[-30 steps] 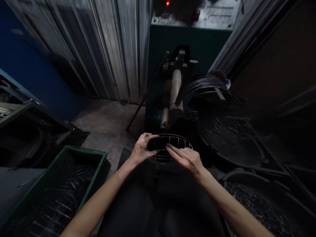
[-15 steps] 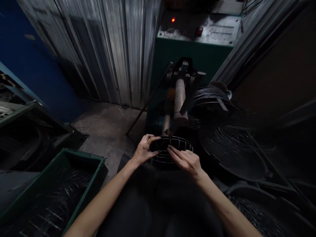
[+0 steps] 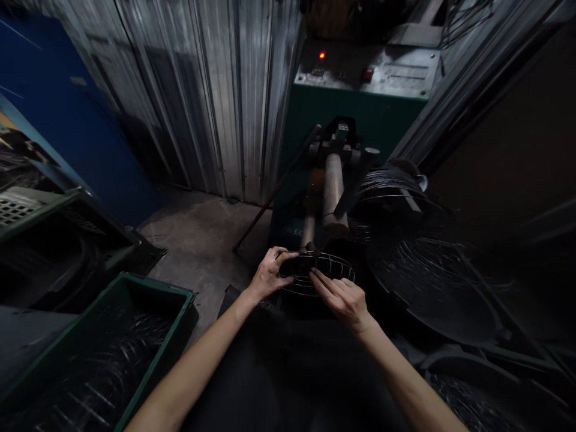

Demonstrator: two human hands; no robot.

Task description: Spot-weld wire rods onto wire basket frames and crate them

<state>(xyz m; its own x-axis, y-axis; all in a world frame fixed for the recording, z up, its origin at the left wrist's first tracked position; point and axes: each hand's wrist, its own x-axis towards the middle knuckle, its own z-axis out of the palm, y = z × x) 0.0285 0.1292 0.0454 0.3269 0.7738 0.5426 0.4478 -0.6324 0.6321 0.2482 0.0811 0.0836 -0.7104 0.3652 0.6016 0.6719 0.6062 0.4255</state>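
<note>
A round wire frame (image 3: 330, 264), built of thin metal rings joined by short cross wires, is held in front of a machine's tips. My left hand (image 3: 269, 275) grips its left side, thumb and fingers closed on the rim. At the near right side my right hand (image 3: 344, 300) is closed on the frame, its fingertips reaching inward across the wires. Just behind the far rim are the lower electrode arm (image 3: 308, 231) and the thicker upper arm (image 3: 333, 186) of what looks like a spot welder. Dim light hides the exact contact between frame and tips.
The machine's green body (image 3: 360, 111) carries a panel (image 3: 391, 69) with a lit red lamp. A green crate (image 3: 175, 285) of wire pieces stands at the left. Coiled wire (image 3: 389, 183) and a dark round tray (image 3: 432, 294) are at the right. Corrugated metal (image 3: 216, 96) stands behind.
The view has shifted slightly, so the machine and crate appear lower and a little to the right. Both hands keep their hold on the wire frame, with little other visible change.
</note>
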